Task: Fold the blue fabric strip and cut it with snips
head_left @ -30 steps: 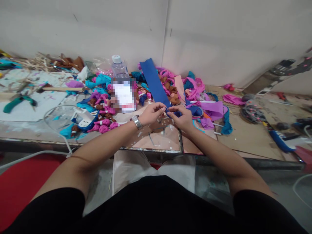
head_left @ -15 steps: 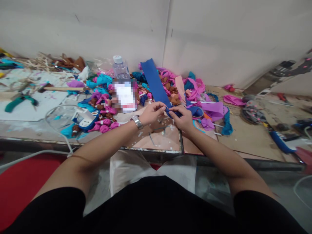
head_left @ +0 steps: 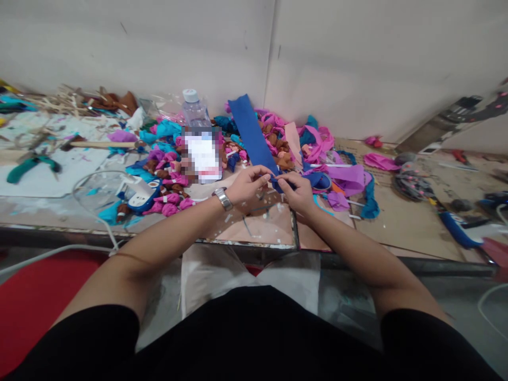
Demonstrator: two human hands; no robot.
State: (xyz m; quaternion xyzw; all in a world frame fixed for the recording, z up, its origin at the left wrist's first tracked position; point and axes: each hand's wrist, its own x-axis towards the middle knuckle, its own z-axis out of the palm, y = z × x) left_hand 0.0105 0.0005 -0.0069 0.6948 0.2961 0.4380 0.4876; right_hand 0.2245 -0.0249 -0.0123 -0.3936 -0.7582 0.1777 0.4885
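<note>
A long dark blue strip, fabric or crepe paper, slants from the back of the bench down to my hands. My left hand, with a metal watch at the wrist, pinches the strip's gathered near end. From the other side my right hand pinches the same bunched end, its fingertips almost meeting the left ones. Under and behind the strip lies a heap of pink, brown, teal and purple twisted pieces. Small white scraps lie on the bench below my hands.
A phone leans by a clear bottle. Left are a blue-and-white power strip with a cable, green-handled pliers and a hammer. A purple strip and a blue-handled tool lie to the right.
My right fingers have shifted slightly at the gathered end of the blue strip. My left hand keeps its pinch, and the strip lies much as before.
</note>
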